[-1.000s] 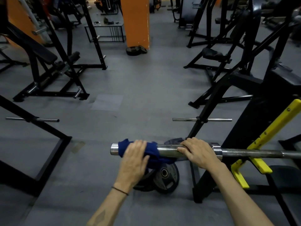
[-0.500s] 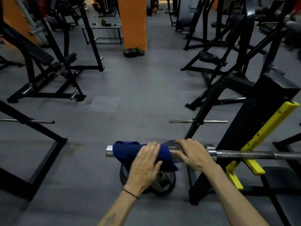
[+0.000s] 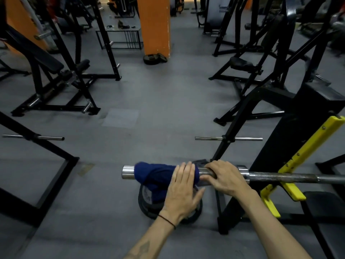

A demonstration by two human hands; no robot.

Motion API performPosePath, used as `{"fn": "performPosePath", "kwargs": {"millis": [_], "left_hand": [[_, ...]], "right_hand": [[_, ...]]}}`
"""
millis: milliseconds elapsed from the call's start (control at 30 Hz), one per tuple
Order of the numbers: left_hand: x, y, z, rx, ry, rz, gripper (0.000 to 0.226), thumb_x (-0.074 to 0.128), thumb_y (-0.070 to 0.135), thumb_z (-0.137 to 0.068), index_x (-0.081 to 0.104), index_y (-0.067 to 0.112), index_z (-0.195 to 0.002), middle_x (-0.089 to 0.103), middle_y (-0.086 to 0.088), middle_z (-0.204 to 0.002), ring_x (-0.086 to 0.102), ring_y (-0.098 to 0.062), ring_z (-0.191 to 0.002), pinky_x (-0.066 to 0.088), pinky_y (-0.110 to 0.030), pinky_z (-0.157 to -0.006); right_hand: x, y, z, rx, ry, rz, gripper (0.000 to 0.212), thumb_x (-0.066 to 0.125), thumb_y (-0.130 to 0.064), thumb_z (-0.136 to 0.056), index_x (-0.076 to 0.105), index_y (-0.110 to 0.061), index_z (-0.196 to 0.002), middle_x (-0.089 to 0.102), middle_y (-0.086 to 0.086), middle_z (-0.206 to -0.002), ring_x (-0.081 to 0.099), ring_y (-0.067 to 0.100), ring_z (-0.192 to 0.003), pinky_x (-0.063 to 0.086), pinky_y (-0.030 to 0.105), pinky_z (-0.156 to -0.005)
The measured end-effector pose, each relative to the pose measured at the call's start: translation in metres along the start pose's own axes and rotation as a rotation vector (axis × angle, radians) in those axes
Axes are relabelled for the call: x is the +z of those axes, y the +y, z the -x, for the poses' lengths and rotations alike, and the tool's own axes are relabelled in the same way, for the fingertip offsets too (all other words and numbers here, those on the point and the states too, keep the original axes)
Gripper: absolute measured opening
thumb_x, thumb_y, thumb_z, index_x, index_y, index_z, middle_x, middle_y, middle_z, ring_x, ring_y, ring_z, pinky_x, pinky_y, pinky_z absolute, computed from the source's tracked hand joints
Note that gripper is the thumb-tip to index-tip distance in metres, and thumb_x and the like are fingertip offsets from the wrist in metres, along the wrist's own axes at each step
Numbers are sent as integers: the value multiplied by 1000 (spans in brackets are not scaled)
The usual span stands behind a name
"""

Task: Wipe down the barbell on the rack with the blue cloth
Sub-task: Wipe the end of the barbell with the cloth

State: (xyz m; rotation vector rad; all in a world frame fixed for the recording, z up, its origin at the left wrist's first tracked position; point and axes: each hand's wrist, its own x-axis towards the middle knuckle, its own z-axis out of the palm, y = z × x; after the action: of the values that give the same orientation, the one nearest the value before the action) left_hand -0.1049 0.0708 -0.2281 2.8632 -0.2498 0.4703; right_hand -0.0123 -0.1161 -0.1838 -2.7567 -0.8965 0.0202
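The barbell [image 3: 280,177] is held level across the lower right of the view, its thin shaft carried on a yellow hook [image 3: 291,189] of the black rack [image 3: 276,146], and its thicker chrome sleeve is projected leftward to a bare end over the grey floor [image 3: 168,109]. The blue cloth [image 3: 155,174] is draped over the sleeve near that end, with a fold hung down on the near side.

The cloth is pressed against the sleeve by the left hand [image 3: 183,191], which is laid palm-down over the cloth's right edge; its fingers are kept straight and close together, pointed away from the person, and the thumb is spread out to the right. A thin dark band is worn at the wrist, and the forearm is extended up from the bottom edge.

The sleeve is gripped just beside the cloth by the right hand [image 3: 225,179], whose fingers are curled over the top of the metal with the thumb tucked on the near side. The two hands are set almost touching. The right forearm is angled in from the lower right corner.

A black weight plate [image 3: 149,204] is seen on the floor below the sleeve, partly hidden by the left hand. An orange pillar [image 3: 155,25] and dark machine frames are placed well beyond.
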Motion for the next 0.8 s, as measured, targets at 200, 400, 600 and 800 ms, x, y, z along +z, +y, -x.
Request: {"fn": "performPosePath", "kwargs": {"millis": [200,400,600,800], "left_hand": [[-31,-92,30,-44,97,-39,66,45,48,-101,43,2,-149,45,-15,-153,39,-31,-144,25,-46,-122],[-45,-122,36,-334,107,-103,77,28,63,-101,50,-2,-136,54,-19,-136,44,-39,-135,18,-51,-124],[-7,-7,4,-83,3,-17,83,32,68,-100,35,3,-152,40,-14,-153,30,-31,-148,17,-49,-125],[-36,-105,37,-44,65,-58,74,42,56,-100,38,3,-152,42,-15,-154,34,-30,-147,19,-44,-125]], "right_hand": [[-3,0,1,20,-37,45,64,33,-71,-95,63,-25,-128,68,-6,-120,59,16,-109,40,34,-97],[-4,-5,4,-10,0,-7,73,22,-74,-91,61,-27,-131,68,-8,-117,60,15,-108,39,33,-94],[-6,-3,1,-50,-25,-40,62,53,-76,-84,53,-27,-122,49,-16,-104,45,6,-93,33,28,-88],[-1,6,1,-93,29,-44,62,66,-74,-75,59,-26,-114,48,-12,-104,49,10,-92,38,26,-83]]}}
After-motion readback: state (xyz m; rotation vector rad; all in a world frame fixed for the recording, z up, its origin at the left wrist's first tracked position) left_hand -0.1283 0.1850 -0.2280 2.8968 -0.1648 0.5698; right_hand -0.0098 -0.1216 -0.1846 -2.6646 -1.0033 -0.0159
